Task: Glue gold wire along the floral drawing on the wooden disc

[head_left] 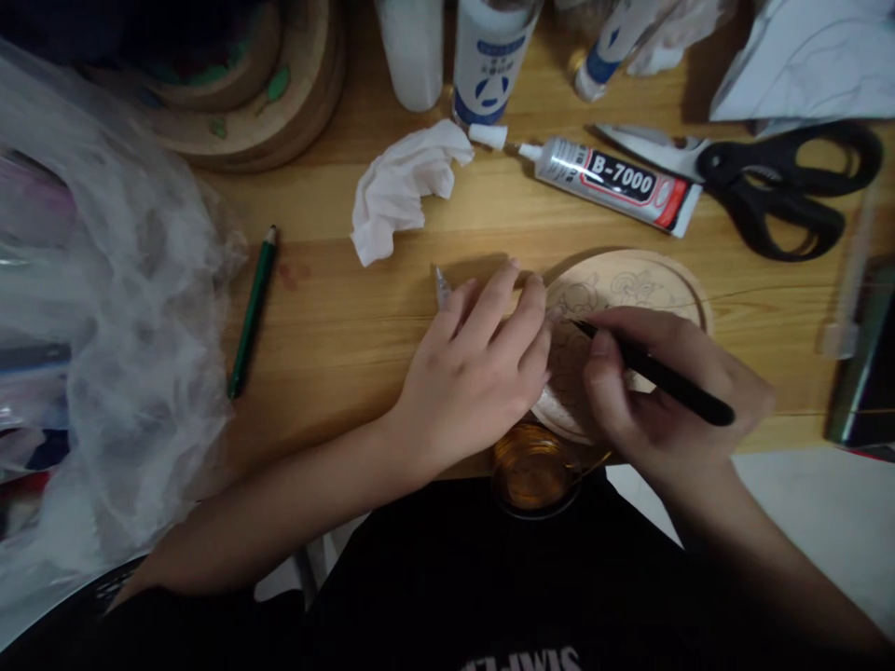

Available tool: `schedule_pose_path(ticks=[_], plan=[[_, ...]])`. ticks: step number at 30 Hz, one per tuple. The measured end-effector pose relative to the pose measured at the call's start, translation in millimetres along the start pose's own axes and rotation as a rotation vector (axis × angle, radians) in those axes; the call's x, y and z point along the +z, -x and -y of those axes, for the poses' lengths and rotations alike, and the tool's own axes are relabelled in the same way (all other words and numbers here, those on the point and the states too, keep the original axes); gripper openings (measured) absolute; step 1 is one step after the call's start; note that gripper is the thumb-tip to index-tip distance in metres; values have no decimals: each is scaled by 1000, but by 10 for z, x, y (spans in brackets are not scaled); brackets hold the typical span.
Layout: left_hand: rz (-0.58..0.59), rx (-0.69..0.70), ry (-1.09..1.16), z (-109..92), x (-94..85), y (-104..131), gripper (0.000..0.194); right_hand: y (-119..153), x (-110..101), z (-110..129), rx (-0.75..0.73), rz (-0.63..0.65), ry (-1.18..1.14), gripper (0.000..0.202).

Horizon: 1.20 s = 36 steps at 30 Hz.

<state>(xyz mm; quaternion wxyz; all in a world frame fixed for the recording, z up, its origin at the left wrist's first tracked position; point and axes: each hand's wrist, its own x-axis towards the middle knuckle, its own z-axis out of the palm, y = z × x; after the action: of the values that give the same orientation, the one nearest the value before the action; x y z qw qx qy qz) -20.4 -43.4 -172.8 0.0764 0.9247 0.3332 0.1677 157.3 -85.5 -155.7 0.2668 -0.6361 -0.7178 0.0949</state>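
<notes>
My right hand point(657, 382) is closed on black tweezers point(671, 380). Their fine tip points down at a round wooden disc point(671, 270) bearing a thin line drawing of curls. Fingers apart and slightly bent, my left hand point(475, 363) lies palm down over the disc's left edge; its thumb and fingertips are partly hidden. A small silvery pointed tip point(442, 285) pokes out from beneath this hand; the rest of it is covered. Near the table's front edge, below the disc, sits a spool of golden wire point(535, 471), with a strand running right.
Behind the hands lie a crumpled tissue point(402, 186), a B-7000 glue tube point(615, 184) beside its white cap, and black-handled scissors point(762, 177). Bottles point(493, 65) stand farther back. On the left are a green pencil point(253, 312), plastic bags point(140, 326) and round wooden pieces point(300, 102).
</notes>
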Motion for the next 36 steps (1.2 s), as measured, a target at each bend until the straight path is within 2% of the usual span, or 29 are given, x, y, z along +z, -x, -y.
schedule_pose_path(ticks=[6, 15, 19, 23, 25, 28, 30, 33, 36], plan=[[16, 6, -69, -12, 4, 7, 34, -38, -35, -68, -138, 21, 4, 33], [-18, 10, -83, -18, 17, 8, 34, -47, -56, -87, -132, 90, 24, 26], [-4, 3, -39, -13, 5, 4, 34, -31, -42, -87, -71, 51, -25, 24], [-1, 5, 5, -3, -1, -3, 34, 75, -52, -136, 164, -49, -211, 21], [-6, 12, -19, 1, 1, -5, 33, 98, -82, -186, 199, -44, -290, 24], [-17, 7, -26, 2, 10, -1, 33, 49, -131, -266, -66, 15, -303, 39], [-16, -8, -5, 0, 17, 3, 34, -11, -146, -300, -194, 75, -303, 41], [-4, -26, 10, -5, 26, 6, 34, -68, -134, -308, -227, 123, -335, 32], [-9, -29, 0, -9, 27, 4, 34, -65, -107, -287, -221, 101, -359, 30]])
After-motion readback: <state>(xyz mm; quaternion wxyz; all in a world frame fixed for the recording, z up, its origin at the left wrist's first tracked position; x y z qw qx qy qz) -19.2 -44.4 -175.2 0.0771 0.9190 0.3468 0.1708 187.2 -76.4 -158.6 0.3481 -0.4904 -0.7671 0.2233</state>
